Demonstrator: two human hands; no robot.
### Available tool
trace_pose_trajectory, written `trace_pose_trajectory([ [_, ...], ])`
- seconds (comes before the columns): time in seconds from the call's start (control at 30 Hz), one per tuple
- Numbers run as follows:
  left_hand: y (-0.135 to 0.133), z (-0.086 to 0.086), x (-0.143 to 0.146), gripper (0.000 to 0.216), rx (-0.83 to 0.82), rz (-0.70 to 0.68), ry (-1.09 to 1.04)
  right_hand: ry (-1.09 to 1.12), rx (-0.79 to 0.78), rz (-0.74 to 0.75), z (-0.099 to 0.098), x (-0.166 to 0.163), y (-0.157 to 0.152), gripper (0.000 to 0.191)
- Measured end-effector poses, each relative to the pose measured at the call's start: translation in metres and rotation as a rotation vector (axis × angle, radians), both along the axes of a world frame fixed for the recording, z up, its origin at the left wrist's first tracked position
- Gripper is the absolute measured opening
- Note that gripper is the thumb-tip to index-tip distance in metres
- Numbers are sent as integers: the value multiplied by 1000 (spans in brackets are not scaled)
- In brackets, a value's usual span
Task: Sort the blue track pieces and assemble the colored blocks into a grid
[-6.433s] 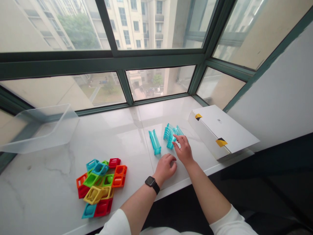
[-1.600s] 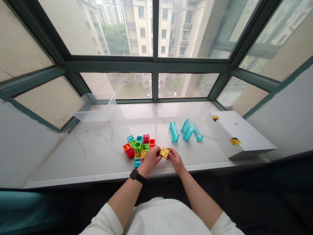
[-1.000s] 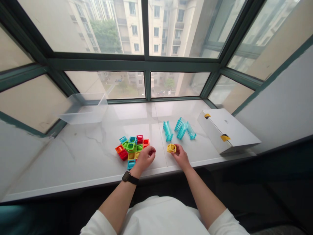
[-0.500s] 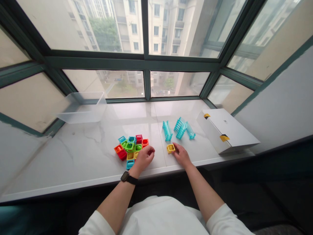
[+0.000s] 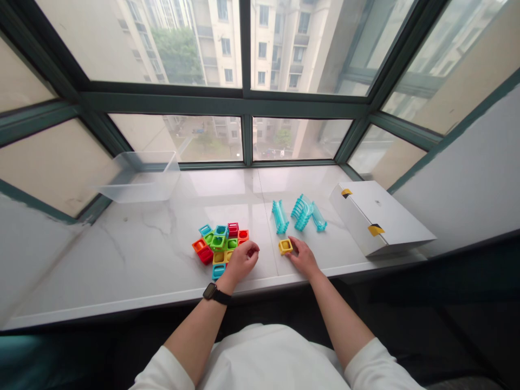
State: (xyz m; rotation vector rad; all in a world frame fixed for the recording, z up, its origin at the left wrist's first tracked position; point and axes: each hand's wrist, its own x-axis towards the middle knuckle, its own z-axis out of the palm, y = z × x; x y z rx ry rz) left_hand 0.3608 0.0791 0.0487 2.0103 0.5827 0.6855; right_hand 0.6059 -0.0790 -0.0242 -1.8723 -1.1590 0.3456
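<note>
My right hand (image 5: 304,258) has its thumb and fingers closed on the right side of a yellow toy block (image 5: 285,247) with a square frame and a hollow middle. The block is at the sill surface, left of that hand. My left hand (image 5: 242,261) is curled with its fingertips pressed together; whether anything is in them I cannot make out. That hand covers part of a cluster of coloured toy blocks (image 5: 218,242) in red, green, blue and yellow. Beyond my right hand lie clear turquoise track pieces: a straight one (image 5: 280,216), a curved one (image 5: 302,212) and another (image 5: 319,216).
A clear plastic tub (image 5: 142,187) stands at the back left of the white marbled sill (image 5: 134,254). At the right is a white box (image 5: 377,216) with yellow-and-black tabs. Windows with dark green frames (image 5: 219,103) border the back, and the sill's front edge runs before my body.
The whole view has shifted slightly to the right. Both hands stay nearly where they were, and the yellow block in my right hand looks slightly turned.
</note>
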Motion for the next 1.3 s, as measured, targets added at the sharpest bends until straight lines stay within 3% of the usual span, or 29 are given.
trace_pose_trajectory([
  [0.57,-5,3,-5,11,74,31,-59,-96,2,10,0,-2,-1,65],
  [0.7,-6,4,-22,10,234,196,-137,-103,50,-9,1,-5,-5,62],
  [0.83,7,3,-50,20,488,518,-106,-53,138,-65,4,-7,-10,52],
  [0.9,19,0,-62,33,527,653,-32,-39,176,-103,5,-7,-11,50],
  [0.97,32,-4,-70,47,501,702,50,-42,201,-137,6,-8,-12,48],
  [1.07,46,-10,-76,59,403,652,133,-56,226,-180,8,-9,-13,45],
  [1.3,49,-3,-78,49,210,610,127,-76,299,-287,12,-8,-20,37],
])
